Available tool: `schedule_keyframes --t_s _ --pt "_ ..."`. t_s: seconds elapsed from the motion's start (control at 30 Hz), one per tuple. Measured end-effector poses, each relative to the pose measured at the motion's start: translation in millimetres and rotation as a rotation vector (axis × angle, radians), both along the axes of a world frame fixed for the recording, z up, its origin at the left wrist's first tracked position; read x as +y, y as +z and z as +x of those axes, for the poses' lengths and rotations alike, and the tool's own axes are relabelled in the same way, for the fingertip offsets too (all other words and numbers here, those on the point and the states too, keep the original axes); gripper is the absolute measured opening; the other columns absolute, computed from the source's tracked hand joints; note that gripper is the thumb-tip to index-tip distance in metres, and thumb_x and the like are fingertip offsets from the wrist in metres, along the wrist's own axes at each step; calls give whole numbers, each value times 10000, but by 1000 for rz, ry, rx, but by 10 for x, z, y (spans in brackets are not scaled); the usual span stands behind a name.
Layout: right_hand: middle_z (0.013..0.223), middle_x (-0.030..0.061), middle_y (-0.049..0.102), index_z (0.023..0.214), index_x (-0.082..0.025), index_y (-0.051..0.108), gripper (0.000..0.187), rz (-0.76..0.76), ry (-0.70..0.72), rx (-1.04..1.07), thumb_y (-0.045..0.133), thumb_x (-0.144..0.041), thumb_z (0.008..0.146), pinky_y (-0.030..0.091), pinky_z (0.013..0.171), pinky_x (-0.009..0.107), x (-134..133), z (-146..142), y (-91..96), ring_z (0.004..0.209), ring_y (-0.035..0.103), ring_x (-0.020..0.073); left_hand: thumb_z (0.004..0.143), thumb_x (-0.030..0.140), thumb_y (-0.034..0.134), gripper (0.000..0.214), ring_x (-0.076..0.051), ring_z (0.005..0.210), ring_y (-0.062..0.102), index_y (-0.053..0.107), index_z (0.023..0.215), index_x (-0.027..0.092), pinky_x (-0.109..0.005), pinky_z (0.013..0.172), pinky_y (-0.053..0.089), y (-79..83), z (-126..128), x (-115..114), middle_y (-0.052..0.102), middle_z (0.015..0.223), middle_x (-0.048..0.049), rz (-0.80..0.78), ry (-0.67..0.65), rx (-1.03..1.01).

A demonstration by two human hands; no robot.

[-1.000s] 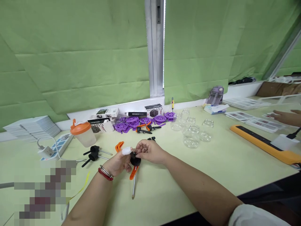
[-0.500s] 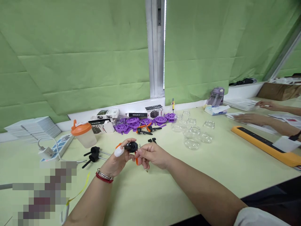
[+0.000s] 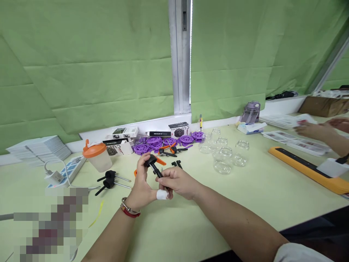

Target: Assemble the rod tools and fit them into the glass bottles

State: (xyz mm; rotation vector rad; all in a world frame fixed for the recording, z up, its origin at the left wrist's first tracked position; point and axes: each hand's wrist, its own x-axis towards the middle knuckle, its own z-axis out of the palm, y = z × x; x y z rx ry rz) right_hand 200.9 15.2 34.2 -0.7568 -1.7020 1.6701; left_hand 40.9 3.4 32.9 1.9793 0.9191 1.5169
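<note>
My left hand (image 3: 144, 182) and my right hand (image 3: 177, 182) meet above the middle of the pale green table (image 3: 245, 196). Together they grip a small black and orange clamp tool (image 3: 153, 163), which points up and to the left. The left fingers curl round its upper end, and a white cover sits on the left thumb tip. The right hand is closed on the lower end, where the metal shaft is hidden. Two black clamp pieces with metal pins (image 3: 110, 179) lie just left of my hands.
Purple wheels (image 3: 163, 141) and small boxes (image 3: 122, 140) lie at the back, with an orange-lidded cup (image 3: 96, 155) and a power strip (image 3: 68, 168) to the left. Clear glass jars (image 3: 225, 153) stand to the right. Another person's hands (image 3: 319, 131) handle cards beyond an orange bar (image 3: 305, 168).
The tool hung downward a second ago; it has been turned so its black head points up. My left hand rotated, bringing the covered thumb underneath. The other person's hands shifted.
</note>
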Motion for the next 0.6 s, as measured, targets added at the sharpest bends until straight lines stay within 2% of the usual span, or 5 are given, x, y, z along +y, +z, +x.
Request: schedule_keyframes --t_s 0.1,0.17,0.23,0.4,0.6 --pt "606 5 556 725 -164 550 209 376 -146 -280 480 -293 875 378 516 238 78 49 -25 527 516 114 706 413 684 699 -271 1229 413 307 1277 268 -415 990 367 33 -24 6 337 1359 -116 -63 65 -138" --pt "727 48 603 794 -165 573 156 660 -234 -484 457 -222 881 360 583 260 133 69 -53 666 554 155 839 454 510 509 -218 1025 558 313 1272 274 -349 797 474 34 -58 17 446 1249 -103 -217 126 -181" --pt "836 84 628 865 -162 587 156 818 -249 -634 435 -188 891 347 631 276 180 60 -93 774 571 187 867 492 440 444 -167 764 600 354 1238 265 -273 573 464 0 -95 50 537 1070 -73 -384 149 -158" --pt "920 98 648 914 -153 581 177 871 -188 -829 405 -177 914 330 644 266 241 -39 -197 812 593 183 831 545 462 350 -87 473 468 479 854 197 -199 421 355 -174 -140 208 483 662 33 -508 265 -86" --pt "947 79 652 964 -164 575 200 913 -194 -885 380 -187 929 313 644 266 265 -76 -288 816 588 170 811 584 441 390 -81 411 456 481 795 196 -207 387 348 -320 -154 333 512 642 31 -542 390 -66"
